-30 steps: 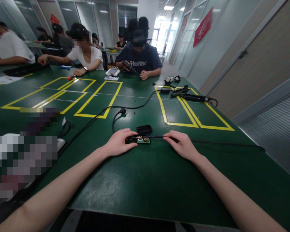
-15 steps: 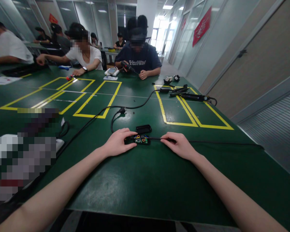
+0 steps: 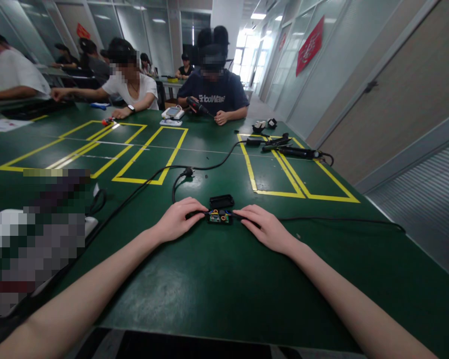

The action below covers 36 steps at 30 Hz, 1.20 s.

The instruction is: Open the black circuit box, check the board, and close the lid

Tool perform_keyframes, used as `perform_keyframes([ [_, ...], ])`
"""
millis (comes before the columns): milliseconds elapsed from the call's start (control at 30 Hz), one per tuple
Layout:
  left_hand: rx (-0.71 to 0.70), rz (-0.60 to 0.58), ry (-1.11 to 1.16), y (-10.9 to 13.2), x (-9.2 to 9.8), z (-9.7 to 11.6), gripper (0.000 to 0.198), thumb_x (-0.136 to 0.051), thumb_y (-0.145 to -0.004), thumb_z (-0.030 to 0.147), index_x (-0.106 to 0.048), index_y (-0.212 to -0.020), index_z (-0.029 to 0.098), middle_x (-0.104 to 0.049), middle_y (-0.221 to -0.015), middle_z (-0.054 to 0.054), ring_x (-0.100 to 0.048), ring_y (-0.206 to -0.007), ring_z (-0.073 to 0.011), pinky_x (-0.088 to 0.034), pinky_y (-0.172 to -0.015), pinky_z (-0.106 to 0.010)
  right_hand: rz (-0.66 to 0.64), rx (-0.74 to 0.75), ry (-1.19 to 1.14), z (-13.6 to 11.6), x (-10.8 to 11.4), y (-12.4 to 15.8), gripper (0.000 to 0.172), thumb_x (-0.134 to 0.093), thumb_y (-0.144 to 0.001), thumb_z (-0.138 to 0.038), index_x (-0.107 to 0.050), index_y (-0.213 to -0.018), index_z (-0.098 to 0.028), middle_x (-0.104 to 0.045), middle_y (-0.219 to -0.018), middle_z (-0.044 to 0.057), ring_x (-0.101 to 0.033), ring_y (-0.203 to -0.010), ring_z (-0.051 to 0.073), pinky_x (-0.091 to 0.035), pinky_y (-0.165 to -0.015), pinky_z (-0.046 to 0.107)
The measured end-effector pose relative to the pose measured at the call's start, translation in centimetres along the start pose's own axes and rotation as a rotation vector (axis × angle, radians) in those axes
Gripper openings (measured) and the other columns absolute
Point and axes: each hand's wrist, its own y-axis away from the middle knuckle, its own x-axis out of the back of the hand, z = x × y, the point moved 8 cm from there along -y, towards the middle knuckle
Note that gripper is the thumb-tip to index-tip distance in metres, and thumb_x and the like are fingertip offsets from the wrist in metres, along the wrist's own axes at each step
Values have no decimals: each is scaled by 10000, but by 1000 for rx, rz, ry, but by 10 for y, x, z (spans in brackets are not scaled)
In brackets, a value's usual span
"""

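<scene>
A small black plastic case (image 3: 220, 223) lies uncovered in front of me, with a green circuit board (image 3: 214, 218), copper-coloured rings and thin coloured wires inside. Its black cover (image 3: 221, 201) rests just behind it. My left hand (image 3: 181, 217) pinches the cable at the case's left end, thumb in front and fingers behind. At the right end, my right hand (image 3: 264, 227) has its fingertips around the other black cable (image 3: 340, 219), which runs off to the right. A black power plug (image 3: 188, 172) on a short cord lies behind my left hand.
The green table (image 3: 224, 279) carries yellow tape rectangles. A long black cord (image 3: 149, 182) crosses to a black corded tool (image 3: 299, 151) at the back right. Opposite, a person (image 3: 213, 94) holds a power screwdriver (image 3: 200, 106); another person (image 3: 134, 85) sits further left.
My right hand has slid left along the cable up to the case. My left fingers have drawn back slightly to the case's left end.
</scene>
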Motion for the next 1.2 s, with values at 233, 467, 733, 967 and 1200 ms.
perform_keyframes([
  [233, -5, -19, -27, 1, -4, -2, 191, -586, -1004, 241, -747, -1088, 183, -734, -1059, -79, -686, -1005, -205, -558, -918, -345, -13, 48, 66, -6, -5, -3, 385, -390, -1055, -169, -671, -1310, -231, -702, -1137, 120, -664, -998, 246, -604, -862, 425],
  [467, -7, -18, -75, 1, -4, 0, 198, -568, -1009, 235, -742, -1098, 199, -732, -1066, -77, -683, -1015, -208, -564, -927, -352, -48, 94, 185, -10, -6, -3, 396, -421, -1019, -110, -661, -1315, -216, -706, -1141, 123, -650, -987, 261, -591, -849, 443],
  [733, -61, 26, -147, 1, -3, 7, 221, -536, -1033, 246, -733, -1118, 194, -735, -1048, -86, -671, -986, -214, -573, -898, -372, -50, 107, 172, -13, -6, -4, 422, -410, -1005, -90, -654, -1329, -206, -709, -1142, 135, -649, -993, 267, -597, -856, 463],
  [967, -52, -17, -171, 0, -9, 6, 228, -531, -1032, 240, -733, -1127, 192, -729, -1055, -82, -673, -990, -208, -577, -880, -347, -30, 100, 178, -10, -5, -4, 392, -399, -1019, -102, -664, -1289, -204, -710, -1124, 125, -654, -977, 256, -603, -847, 441],
  [1200, -69, -48, -281, -1, -12, 11, 286, -470, -1052, 241, -744, -1105, 181, -721, -1019, -93, -638, -937, -213, -564, -856, -360, -43, 130, 205, -11, -7, -4, 386, -427, -1004, -107, -667, -1293, -194, -701, -1151, 136, -645, -999, 264, -599, -862, 445],
])
